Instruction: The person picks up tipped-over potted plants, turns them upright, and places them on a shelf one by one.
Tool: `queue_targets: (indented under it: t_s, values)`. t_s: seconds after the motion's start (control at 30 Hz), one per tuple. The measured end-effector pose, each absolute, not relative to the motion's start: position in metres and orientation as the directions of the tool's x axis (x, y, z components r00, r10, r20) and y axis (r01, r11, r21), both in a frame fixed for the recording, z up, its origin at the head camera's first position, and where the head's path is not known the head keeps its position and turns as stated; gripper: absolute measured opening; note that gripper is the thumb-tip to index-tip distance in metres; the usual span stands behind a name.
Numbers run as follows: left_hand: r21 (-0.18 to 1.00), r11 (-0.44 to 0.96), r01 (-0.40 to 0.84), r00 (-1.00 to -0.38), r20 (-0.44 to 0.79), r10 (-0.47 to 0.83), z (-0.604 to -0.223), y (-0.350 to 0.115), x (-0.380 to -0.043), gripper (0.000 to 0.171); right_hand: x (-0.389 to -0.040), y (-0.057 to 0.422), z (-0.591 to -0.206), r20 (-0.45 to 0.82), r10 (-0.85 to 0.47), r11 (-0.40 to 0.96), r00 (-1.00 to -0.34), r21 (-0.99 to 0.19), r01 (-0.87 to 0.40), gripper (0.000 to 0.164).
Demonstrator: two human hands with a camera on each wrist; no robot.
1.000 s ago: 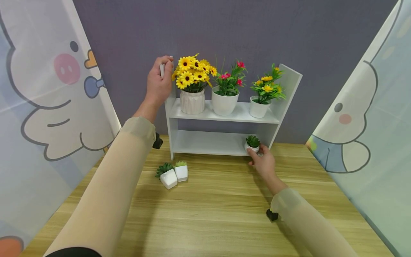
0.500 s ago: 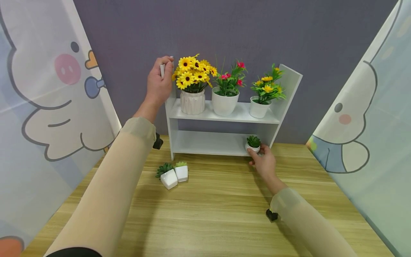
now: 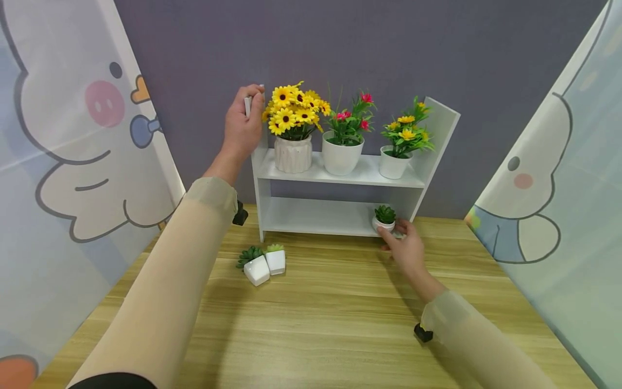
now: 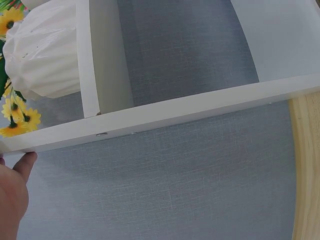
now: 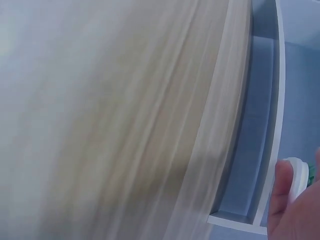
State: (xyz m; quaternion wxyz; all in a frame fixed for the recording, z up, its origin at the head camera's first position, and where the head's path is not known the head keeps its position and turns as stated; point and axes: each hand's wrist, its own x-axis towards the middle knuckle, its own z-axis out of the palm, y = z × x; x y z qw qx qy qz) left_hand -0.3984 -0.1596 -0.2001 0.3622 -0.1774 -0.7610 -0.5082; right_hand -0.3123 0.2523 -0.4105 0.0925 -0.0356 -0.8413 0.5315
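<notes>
Hands [image 3: 243, 122] [image 3: 408, 249] hold a white shelf [image 3: 316, 215] and a potted succulent [image 3: 385, 216].

The right wrist view blurs the surface [image 5: 140, 115] and crops the right hand [image 5: 300, 210]; the left wrist view crops the left hand [image 4: 12, 192].

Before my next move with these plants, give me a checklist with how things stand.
1. Shelf unit steadied: ok, left hand grips its left side.
2. Round-potted succulent held: ok, right hand has its pot between thumb and fingers.
3. That pot's base fully on the lower board: cannot tell, the hand hides part of it.
4. Three upper flowerpots upright: ok.
5. Dark-green square-potted succulent upright: not ok, tipped over on the table.
</notes>
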Motion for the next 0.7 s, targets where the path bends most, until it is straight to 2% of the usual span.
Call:
queue_targets:
  t_s: [0.23, 0.47, 0.7]
  values:
    - [0.653, 0.426, 0.627, -0.684, 0.722, -0.1, -0.2, -0.158, -0.398, 0.043, -0.297, 0.258, -0.409, 0.119, 0.154, 0.48, -0.981, -0.877, -0.031, 0.108]
    - [0.651, 0.438, 0.62, -0.686, 0.721, -0.1, -0.199, -0.156, -0.398, 0.044, -0.284, 0.262, -0.412, 0.097, 0.144, 0.502, -0.985, -0.865, -0.012, 0.098]
    - [0.655, 0.431, 0.62, -0.684, 0.721, -0.113, -0.199, -0.157, -0.397, 0.044, -0.277, 0.255, -0.415, 0.017, -0.002, 0.549, -1.0, -0.836, -0.015, 0.087]
